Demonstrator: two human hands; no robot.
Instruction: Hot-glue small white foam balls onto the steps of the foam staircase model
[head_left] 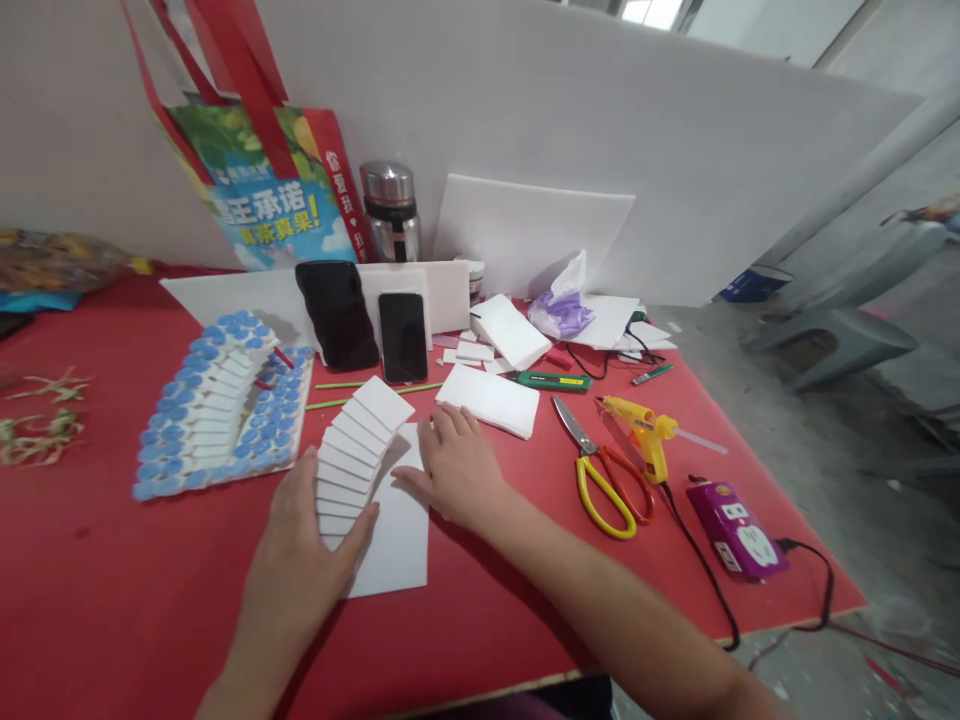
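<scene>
A curved stair of several white foam strips (360, 440) lies on a white foam base sheet (397, 540) on the red table. My left hand (304, 540) rests flat with fingers apart over the stair's near end and the sheet's left edge. My right hand (454, 465) lies flat on the sheet's right side, fingers spread beside the strips. Neither hand holds anything. To the left stands a finished model (225, 405) of white steps edged with blue bottle caps.
Two phones (337, 315) (403, 337) lean on a foam board. Foam blocks (491, 400), a green utility knife (551, 380), yellow-handled scissors (600, 470), a yellow glue gun (645, 430), a purple power strip (739, 530), a steel flask (390, 212) and a printed bag (277, 190) surround them.
</scene>
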